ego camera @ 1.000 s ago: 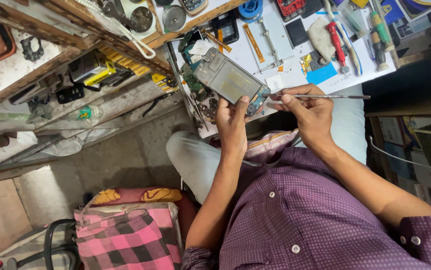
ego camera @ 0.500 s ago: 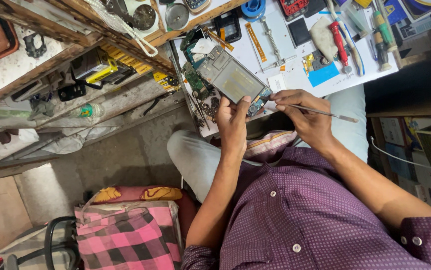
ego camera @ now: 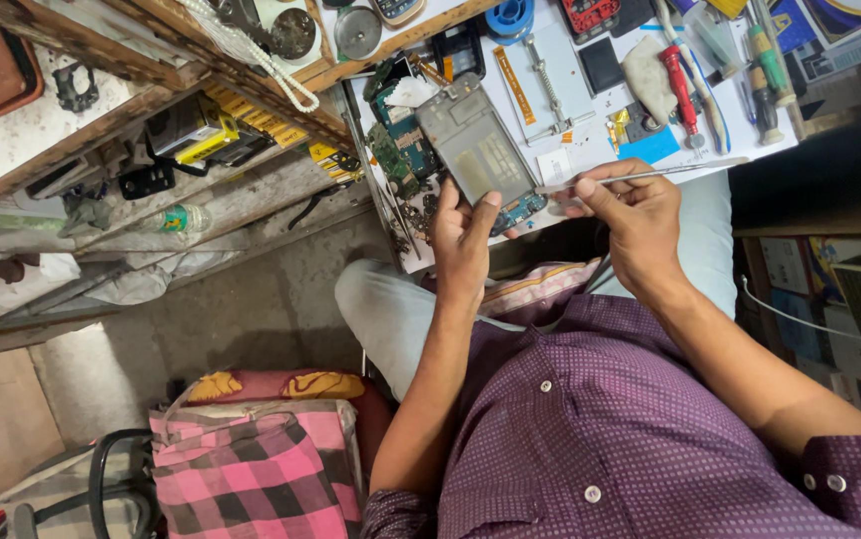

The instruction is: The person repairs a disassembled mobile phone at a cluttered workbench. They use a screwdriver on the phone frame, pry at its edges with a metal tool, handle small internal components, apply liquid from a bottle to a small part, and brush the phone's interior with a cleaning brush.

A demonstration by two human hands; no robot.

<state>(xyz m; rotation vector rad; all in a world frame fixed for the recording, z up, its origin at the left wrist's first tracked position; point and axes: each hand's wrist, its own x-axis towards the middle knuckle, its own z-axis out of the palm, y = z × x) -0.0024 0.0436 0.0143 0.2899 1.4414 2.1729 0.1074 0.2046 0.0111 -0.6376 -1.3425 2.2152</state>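
My left hand [ego camera: 462,240] grips the lower end of an opened grey phone frame [ego camera: 475,150], its bare inner side facing me, held over the near edge of the white work table [ego camera: 590,150]. A blue circuit board [ego camera: 520,212] shows at the frame's lower right edge. My right hand [ego camera: 630,215] pinches thin metal tweezers [ego camera: 640,176] that lie nearly level, their tip pointing left at the frame's lower right corner.
On the table lie a red-handled screwdriver [ego camera: 682,95], green-handled screwdrivers [ego camera: 765,70], a blue tape roll [ego camera: 510,18], a green circuit board [ego camera: 395,130] and small parts. A wooden shelf [ego camera: 201,70] with clutter stands left. A pink checked bag [ego camera: 251,469] sits on the floor below.
The phone frame has tilted slightly in my left hand. My right hand swung the tweezers from level to slanted and back to level at the frame's corner.
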